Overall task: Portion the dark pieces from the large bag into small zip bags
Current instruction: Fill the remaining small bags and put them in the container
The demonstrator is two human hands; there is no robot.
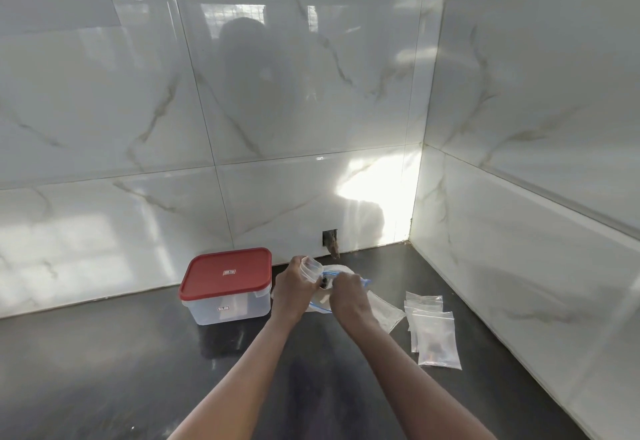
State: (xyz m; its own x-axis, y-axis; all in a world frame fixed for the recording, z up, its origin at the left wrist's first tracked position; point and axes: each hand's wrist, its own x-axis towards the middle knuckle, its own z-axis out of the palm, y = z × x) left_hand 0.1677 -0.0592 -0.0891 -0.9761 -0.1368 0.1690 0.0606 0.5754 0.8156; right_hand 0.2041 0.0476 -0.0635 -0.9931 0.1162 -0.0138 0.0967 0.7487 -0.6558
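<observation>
Glossy black desk (138, 353), marble-tiled corner; left hand (294, 289) grip holds clear small zip bag (310, 269); right hand (348, 295) grip: cannot tell, beside dark pieces (325, 283).

Walls (311, 93) are super glossy white marble-look tile, mirror shiny. The worktop (104, 370) is dark polished stone, smooth too. The box (228, 304) is clear plastic with a matt red plastic lid (225, 275), and the small zip bags (436, 339) are thin, clear, crinkly plastic film.
</observation>
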